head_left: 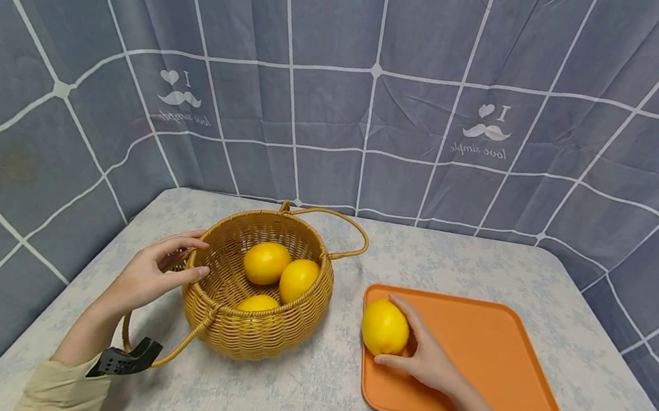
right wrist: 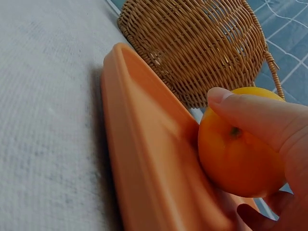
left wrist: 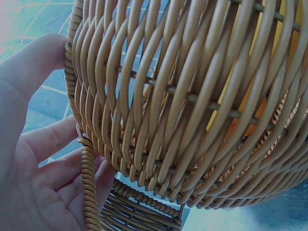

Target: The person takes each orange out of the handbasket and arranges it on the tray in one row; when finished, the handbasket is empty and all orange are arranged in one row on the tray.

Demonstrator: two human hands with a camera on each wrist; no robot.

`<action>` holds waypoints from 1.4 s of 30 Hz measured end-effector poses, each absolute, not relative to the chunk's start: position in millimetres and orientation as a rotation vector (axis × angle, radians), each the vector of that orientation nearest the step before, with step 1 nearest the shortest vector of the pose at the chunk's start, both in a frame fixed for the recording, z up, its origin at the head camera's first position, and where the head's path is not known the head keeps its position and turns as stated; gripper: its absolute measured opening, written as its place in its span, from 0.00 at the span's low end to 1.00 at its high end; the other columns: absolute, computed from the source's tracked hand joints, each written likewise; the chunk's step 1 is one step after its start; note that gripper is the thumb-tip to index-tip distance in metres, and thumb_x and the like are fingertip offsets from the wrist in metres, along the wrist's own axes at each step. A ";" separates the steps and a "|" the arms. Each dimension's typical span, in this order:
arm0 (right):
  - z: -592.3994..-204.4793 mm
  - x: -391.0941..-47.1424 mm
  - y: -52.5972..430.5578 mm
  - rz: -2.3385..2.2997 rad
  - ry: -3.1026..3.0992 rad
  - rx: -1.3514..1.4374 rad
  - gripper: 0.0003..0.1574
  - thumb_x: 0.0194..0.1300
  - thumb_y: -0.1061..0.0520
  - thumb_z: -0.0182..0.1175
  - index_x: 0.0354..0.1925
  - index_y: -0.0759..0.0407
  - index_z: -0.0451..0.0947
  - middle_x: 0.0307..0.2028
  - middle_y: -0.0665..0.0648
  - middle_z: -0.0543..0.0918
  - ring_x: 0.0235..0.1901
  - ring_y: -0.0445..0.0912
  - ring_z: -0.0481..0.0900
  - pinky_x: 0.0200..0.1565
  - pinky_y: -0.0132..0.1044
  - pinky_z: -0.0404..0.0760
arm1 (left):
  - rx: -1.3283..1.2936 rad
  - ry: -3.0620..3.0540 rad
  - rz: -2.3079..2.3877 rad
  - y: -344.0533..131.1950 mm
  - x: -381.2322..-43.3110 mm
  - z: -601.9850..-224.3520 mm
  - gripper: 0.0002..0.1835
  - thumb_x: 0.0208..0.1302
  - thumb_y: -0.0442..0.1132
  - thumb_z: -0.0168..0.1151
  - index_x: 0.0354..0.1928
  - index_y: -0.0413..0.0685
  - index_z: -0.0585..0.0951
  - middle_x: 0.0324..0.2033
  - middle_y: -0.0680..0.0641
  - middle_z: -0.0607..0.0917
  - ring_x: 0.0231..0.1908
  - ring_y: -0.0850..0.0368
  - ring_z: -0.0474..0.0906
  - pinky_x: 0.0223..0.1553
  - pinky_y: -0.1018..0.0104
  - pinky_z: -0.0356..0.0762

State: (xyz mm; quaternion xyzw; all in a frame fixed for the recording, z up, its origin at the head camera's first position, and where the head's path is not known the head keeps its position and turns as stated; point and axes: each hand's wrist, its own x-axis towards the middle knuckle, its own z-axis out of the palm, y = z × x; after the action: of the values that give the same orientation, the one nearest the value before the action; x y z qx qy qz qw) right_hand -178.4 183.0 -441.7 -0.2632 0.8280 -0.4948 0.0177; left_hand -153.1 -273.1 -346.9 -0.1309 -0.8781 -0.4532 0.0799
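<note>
A round wicker basket with two looped handles stands on the table, and three yellow lemons lie inside it. My left hand grips the basket's left rim; in the left wrist view the thumb meets the rim and other fingers pass behind the handle. Over the left end of an orange tray, my right hand holds another lemon between thumb and fingers. The right wrist view shows the stem end of this lemon, close over the tray.
The table has a pale blue-and-white mottled cover. A grey-blue curtain with white grid lines hangs behind it and along both sides. The basket's right handle leans out toward the tray side.
</note>
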 end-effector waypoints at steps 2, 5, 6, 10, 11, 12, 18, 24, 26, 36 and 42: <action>-440.8 -178.2 182.6 -1.513 2.591 -0.816 0.61 0.47 0.53 0.75 0.71 0.51 0.51 0.68 0.54 0.57 0.63 0.52 0.61 0.64 0.51 0.59 | -0.393 -2.626 -1.356 -273.3 -153.3 -347.1 0.22 0.62 0.43 0.64 0.56 0.41 0.76 0.65 0.46 0.66 0.63 0.44 0.61 0.53 0.89 0.59; -437.8 -177.3 181.2 -1.522 2.591 -0.833 0.61 0.46 0.58 0.75 0.71 0.55 0.51 0.69 0.57 0.56 0.64 0.54 0.60 0.64 0.39 0.59 | -0.396 -2.623 -1.352 -273.3 -153.5 -347.3 0.22 0.62 0.43 0.64 0.56 0.41 0.76 0.65 0.46 0.66 0.63 0.44 0.62 0.53 0.88 0.59; -435.6 -176.3 180.4 -1.529 2.588 -0.840 0.60 0.46 0.60 0.75 0.71 0.57 0.52 0.69 0.58 0.56 0.64 0.54 0.60 0.63 0.34 0.59 | -0.398 -2.623 -1.350 -273.3 -153.5 -347.3 0.22 0.62 0.43 0.64 0.56 0.41 0.76 0.65 0.46 0.66 0.63 0.44 0.62 0.53 0.88 0.59; -420.8 -169.1 176.5 -1.549 2.585 -0.883 0.58 0.46 0.64 0.74 0.70 0.61 0.53 0.68 0.65 0.55 0.64 0.59 0.58 0.60 0.22 0.56 | -0.398 -2.622 -1.344 -273.4 -153.3 -347.3 0.22 0.62 0.43 0.64 0.56 0.42 0.76 0.65 0.46 0.66 0.63 0.44 0.62 0.53 0.88 0.60; -416.9 -167.2 175.6 -1.539 2.594 -0.885 0.58 0.46 0.64 0.74 0.70 0.61 0.54 0.68 0.66 0.55 0.64 0.59 0.58 0.61 0.25 0.56 | -0.397 -2.624 -1.344 -273.4 -153.1 -347.3 0.22 0.62 0.43 0.64 0.56 0.42 0.76 0.65 0.46 0.66 0.63 0.44 0.62 0.53 0.88 0.60; -413.5 -165.6 174.8 -1.532 2.602 -0.889 0.57 0.46 0.63 0.74 0.69 0.61 0.55 0.68 0.67 0.55 0.64 0.59 0.58 0.62 0.29 0.57 | -0.396 -2.625 -1.344 -273.3 -153.0 -347.2 0.22 0.62 0.43 0.64 0.56 0.42 0.76 0.65 0.46 0.66 0.63 0.44 0.62 0.53 0.88 0.60; -406.5 -163.4 173.2 -1.532 2.614 -0.920 0.54 0.46 0.64 0.74 0.68 0.62 0.58 0.69 0.68 0.52 0.65 0.65 0.55 0.60 0.65 0.57 | -0.386 -2.636 -1.345 -273.4 -152.2 -346.9 0.22 0.63 0.44 0.63 0.56 0.42 0.75 0.66 0.47 0.65 0.63 0.44 0.61 0.53 0.89 0.59; -406.4 -164.2 173.8 -1.542 2.618 -0.923 0.53 0.45 0.64 0.75 0.66 0.62 0.60 0.70 0.68 0.49 0.65 0.68 0.53 0.58 0.68 0.57 | -0.385 -2.635 -1.343 -273.9 -152.2 -347.2 0.22 0.63 0.44 0.63 0.56 0.42 0.76 0.66 0.47 0.66 0.63 0.45 0.61 0.53 0.89 0.59; -407.3 -165.0 174.6 -1.538 2.627 -0.926 0.53 0.45 0.64 0.75 0.66 0.62 0.60 0.69 0.68 0.49 0.64 0.69 0.54 0.58 0.69 0.58 | -0.384 -2.635 -1.341 -274.0 -152.1 -347.2 0.22 0.63 0.44 0.63 0.56 0.43 0.76 0.66 0.47 0.65 0.63 0.45 0.61 0.53 0.89 0.59; -427.2 -179.6 187.2 -1.554 2.608 -0.914 0.57 0.47 0.58 0.75 0.70 0.56 0.56 0.72 0.57 0.46 0.68 0.62 0.49 0.60 0.67 0.55 | -0.386 -2.634 -1.344 -272.7 -152.6 -346.5 0.21 0.62 0.44 0.63 0.56 0.44 0.76 0.66 0.48 0.65 0.63 0.45 0.62 0.53 0.88 0.60; -401.8 -182.2 188.3 -1.552 2.650 -0.991 0.58 0.49 0.60 0.73 0.71 0.51 0.52 0.71 0.59 0.49 0.68 0.59 0.48 0.61 0.62 0.58 | -0.384 -2.632 -1.361 -273.0 -152.7 -346.4 0.22 0.62 0.44 0.64 0.56 0.44 0.76 0.66 0.47 0.65 0.64 0.45 0.61 0.53 0.89 0.59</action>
State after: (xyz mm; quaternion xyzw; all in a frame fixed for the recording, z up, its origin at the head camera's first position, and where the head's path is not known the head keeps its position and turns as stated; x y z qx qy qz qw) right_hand -182.2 188.3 -401.8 -0.3067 0.8204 -0.4807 -0.0426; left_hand -152.7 -273.0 -346.4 -0.1282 -0.8783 -0.4541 0.0767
